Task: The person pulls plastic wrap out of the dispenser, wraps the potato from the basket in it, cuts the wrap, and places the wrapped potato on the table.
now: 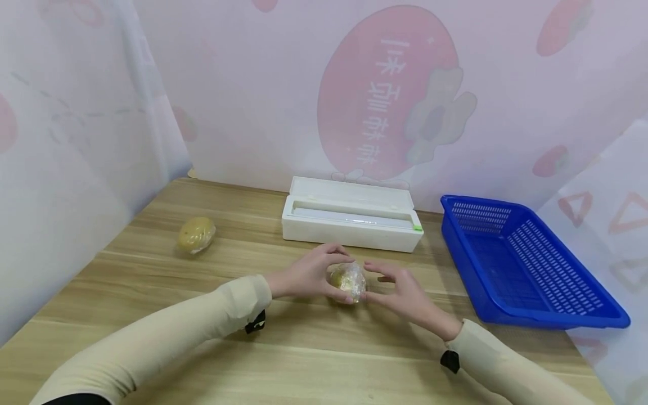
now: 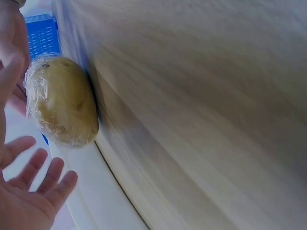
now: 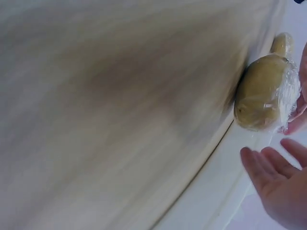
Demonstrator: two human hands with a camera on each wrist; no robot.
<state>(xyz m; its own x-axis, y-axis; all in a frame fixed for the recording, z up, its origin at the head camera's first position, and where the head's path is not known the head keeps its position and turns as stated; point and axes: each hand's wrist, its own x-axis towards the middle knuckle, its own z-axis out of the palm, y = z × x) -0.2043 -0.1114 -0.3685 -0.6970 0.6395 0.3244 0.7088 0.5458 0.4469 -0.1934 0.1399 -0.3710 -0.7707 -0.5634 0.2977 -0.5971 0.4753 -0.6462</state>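
A potato [image 1: 343,278] wrapped in clear cling film lies on the table between the two hands, the film bunched and shiny on its upper side. My left hand [image 1: 307,274] is around its left side, thumb and index finger spread close to the film. From the right, my right hand [image 1: 405,295] reaches toward the same potato, with its thumb near the film's edge. Both wrist views show the fingers loosely extended, with a gap between several fingertips and the potato [image 2: 72,103]. Whether either thumb touches the film cannot be made out.
Another potato [image 1: 196,235], apparently film-wrapped, lies at the left. Behind the hands stands a white cling-film box [image 1: 349,236], lid raised, with a green piece at its right end. A blue plastic basket [image 1: 544,318] stands at the right. Printed sheets [image 1: 243,101] surround the wooden table [image 1: 304,371].
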